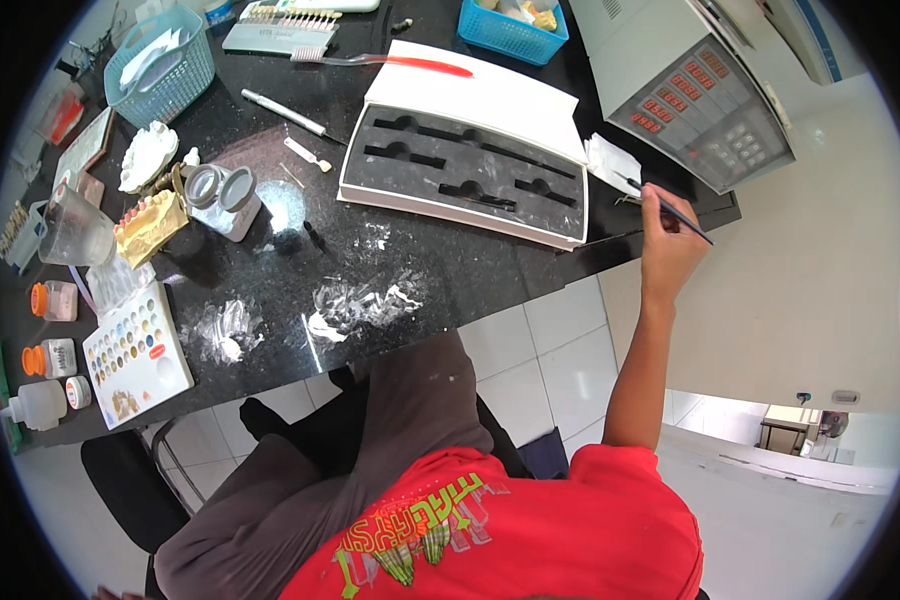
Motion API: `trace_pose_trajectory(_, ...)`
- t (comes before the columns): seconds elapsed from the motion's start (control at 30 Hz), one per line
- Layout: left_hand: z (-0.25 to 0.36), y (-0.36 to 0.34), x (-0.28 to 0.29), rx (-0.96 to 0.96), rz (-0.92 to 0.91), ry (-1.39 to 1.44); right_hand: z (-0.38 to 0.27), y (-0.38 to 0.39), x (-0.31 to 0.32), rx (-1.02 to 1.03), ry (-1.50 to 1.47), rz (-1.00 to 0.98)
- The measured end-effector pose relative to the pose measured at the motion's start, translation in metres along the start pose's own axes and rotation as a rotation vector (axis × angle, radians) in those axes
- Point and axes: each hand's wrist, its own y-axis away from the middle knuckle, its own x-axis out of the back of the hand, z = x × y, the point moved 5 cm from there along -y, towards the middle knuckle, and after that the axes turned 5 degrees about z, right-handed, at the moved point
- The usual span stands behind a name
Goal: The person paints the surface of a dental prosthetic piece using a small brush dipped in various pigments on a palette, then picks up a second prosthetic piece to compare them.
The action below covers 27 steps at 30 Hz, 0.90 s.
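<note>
My right hand (670,245) reaches out to the right end of the black counter (470,275) and is closed on a thin dark brush (692,226). The brush tip points at a crumpled white tissue (610,160) lying beside a grey machine (700,90) with red displays. My left hand is out of sight. I sit in a red shirt and dark trousers, my knees under the counter edge.
An open white case (470,95) with a dark foam insert lies mid-counter. To the left are a colour palette (135,350), a gold dental cast (150,225), a white plaster cast (148,155), a glass cup (70,230), small jars (55,300) and two baskets (160,60). White smears (360,300) mark the front edge.
</note>
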Motion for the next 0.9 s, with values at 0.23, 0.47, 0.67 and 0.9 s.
trace_pose_trajectory(0.23,-0.158,0.018,-0.109,0.273,0.483,-0.006,0.009,-0.005,0.030,0.156,0.077,0.109)
trace_pose_trajectory(0.47,-0.204,0.022,-0.153,-0.106,0.246,-0.292,-0.120,0.064,0.015,0.056,-1.023,0.003)
trace_pose_trajectory(0.67,-0.215,0.023,-0.146,-0.155,0.247,-0.352,-0.231,0.144,-0.048,0.178,-1.191,-0.663)
trace_pose_trajectory(0.9,-0.219,0.022,-0.146,-0.195,0.305,-0.522,-0.265,0.177,-0.072,0.358,-1.286,-0.931)
